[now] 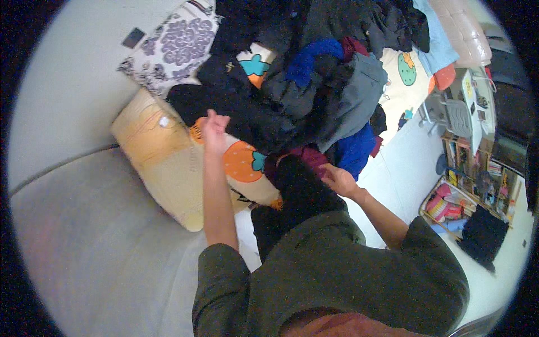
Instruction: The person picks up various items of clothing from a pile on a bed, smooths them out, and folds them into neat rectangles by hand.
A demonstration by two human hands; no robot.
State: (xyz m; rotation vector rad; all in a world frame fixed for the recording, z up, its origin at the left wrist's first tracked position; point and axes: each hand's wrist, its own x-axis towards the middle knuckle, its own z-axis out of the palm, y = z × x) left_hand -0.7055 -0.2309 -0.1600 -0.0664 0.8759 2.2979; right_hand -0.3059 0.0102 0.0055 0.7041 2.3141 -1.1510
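A large heap of dark clothes [261, 97] lies on a bed with a cream fruit-print sheet [406, 90]. My left hand [215, 126] is raised over the near left edge of the heap, beside a black garment [227, 105], its fingers partly curled; whether it grips anything cannot be made out. My right hand [339, 180] is at a maroon garment [309, 159] near my knee, fingers bent against the cloth; a firm hold is not clear. Blue cloth [358, 149] and grey trousers [356, 97] lie just beyond it.
A tan pillow or cushion [168, 168] leans at the left by the wall, below a white pillow with a purple pattern [187, 40]. On the right stand a folding chair [457, 116], a white desk [472, 105], wooden shelves [484, 168] and a basket of bright cloth [444, 206].
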